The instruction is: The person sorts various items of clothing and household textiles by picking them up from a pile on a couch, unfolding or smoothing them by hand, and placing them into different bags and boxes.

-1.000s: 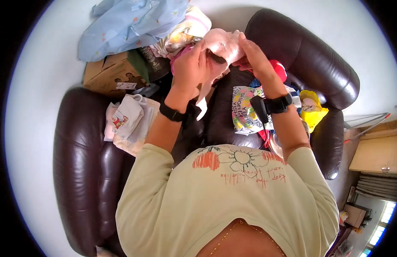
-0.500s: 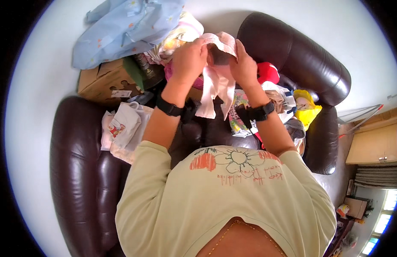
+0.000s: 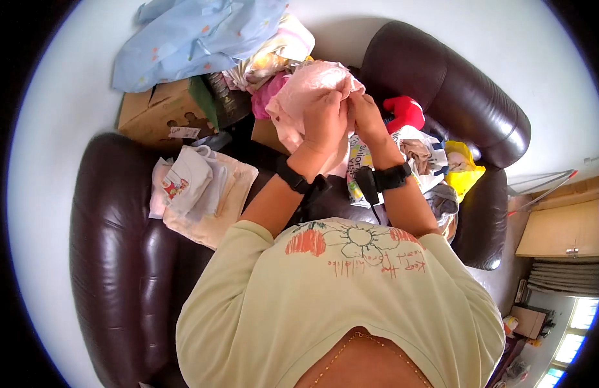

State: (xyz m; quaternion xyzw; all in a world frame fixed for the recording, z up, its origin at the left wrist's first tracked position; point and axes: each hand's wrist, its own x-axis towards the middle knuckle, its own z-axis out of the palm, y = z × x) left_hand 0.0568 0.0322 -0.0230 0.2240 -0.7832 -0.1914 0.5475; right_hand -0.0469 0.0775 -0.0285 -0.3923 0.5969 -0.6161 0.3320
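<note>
A small pair of light pink pants (image 3: 312, 84) is held up over the far part of the sofa, spread and crumpled, its legs mostly hidden behind my hands. My left hand (image 3: 324, 123) is closed on its near edge. Close beside it, my right hand (image 3: 369, 118) pinches the fabric at the right, with the two hands almost touching. To the left of my left forearm lies a flat pile, a white printed cloth item (image 3: 186, 178) on top of a peach cloth (image 3: 238, 181).
The dark brown leather sofa (image 3: 112, 258) surrounds my workspace. A cardboard box (image 3: 154, 123) stands at the far left under a light blue cloth (image 3: 196, 45). On the right are a red item (image 3: 405, 114), a printed bag (image 3: 359, 158), heaped clothes (image 3: 419, 152) and a yellow bag (image 3: 463, 165).
The pants hung with waistband held wide and both legs down; now they are bunched and swung up to the left. My hands have come together and moved lower.
</note>
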